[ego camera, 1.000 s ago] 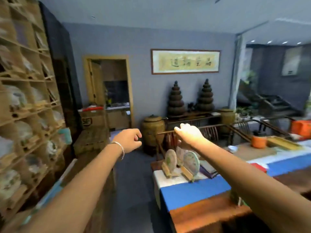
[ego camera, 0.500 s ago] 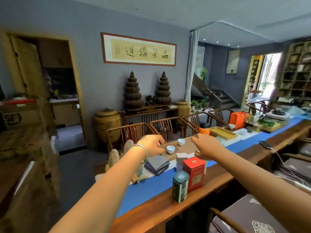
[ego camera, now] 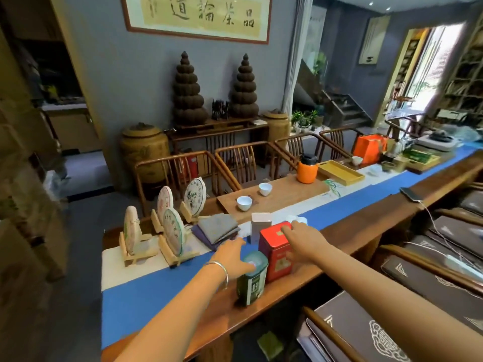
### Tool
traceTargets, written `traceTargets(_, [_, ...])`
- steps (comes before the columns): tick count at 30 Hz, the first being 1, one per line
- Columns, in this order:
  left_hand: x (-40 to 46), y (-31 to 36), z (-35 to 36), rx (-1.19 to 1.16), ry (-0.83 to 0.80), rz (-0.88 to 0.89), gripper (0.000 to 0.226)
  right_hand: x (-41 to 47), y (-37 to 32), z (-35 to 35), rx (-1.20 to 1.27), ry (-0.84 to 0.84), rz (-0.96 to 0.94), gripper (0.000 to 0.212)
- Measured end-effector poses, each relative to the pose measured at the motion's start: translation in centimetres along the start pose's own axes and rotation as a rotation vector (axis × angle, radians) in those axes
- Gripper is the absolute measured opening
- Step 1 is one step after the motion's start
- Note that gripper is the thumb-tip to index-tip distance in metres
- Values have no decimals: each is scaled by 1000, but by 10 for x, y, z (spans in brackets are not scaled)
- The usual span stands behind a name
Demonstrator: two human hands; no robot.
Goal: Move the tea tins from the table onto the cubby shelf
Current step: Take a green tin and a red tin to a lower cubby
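A green tea tin (ego camera: 252,279) stands on the near edge of the long wooden table (ego camera: 347,231). A red tea tin (ego camera: 274,253) is right behind it, and a white tin (ego camera: 260,226) stands further back. A second pale tin (ego camera: 298,220) peeks out behind my right hand. My left hand (ego camera: 231,257) lies with spread fingers on the green tin's lid. My right hand (ego camera: 302,240) wraps the red tin's top right corner, fingers above and thumb on its side. Both tins rest on the table. The cubby shelf is out of view.
Round tea cakes on wooden stands (ego camera: 170,231) and folded cloths (ego camera: 218,229) sit left of the tins. Two white cups (ego camera: 244,203), an orange flask (ego camera: 308,168) and a yellow tray (ego camera: 341,172) lie beyond. A phone on a cable (ego camera: 410,194) is at right. Cushioned chairs (ego camera: 392,327) stand below me.
My view has swung right from the cubby shelf toward the table and dipped down. Both hands have dropped onto the tins, left on the green one, right on the red one.
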State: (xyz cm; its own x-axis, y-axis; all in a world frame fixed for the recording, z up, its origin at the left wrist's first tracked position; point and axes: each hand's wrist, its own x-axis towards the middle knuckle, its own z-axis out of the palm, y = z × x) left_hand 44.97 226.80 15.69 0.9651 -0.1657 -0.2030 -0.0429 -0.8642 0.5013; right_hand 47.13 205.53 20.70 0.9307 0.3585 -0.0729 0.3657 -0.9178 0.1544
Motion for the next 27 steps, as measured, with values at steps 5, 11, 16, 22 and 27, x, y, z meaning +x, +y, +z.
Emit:
traceTargets(5, [52,-23,47,-18,4,-42,89,53,22,59,14,-108,-1,76])
traceTargets(11, [103,-39,78,37,-48,-28,102,128,52,93,-23,-171,-71,102])
traceTargets(16, [120,-41,100,83,-143,-42,106,167,58,115,-135,-232,-193,109])
traceTargets(22, [121,-42,107,25,-73,-69,83,187,67,133,-105,-213,-331,122])
traceTargets(27, [117,-39,108,-8,-11,-106,86,184,74,144,-65,-114,-365,120])
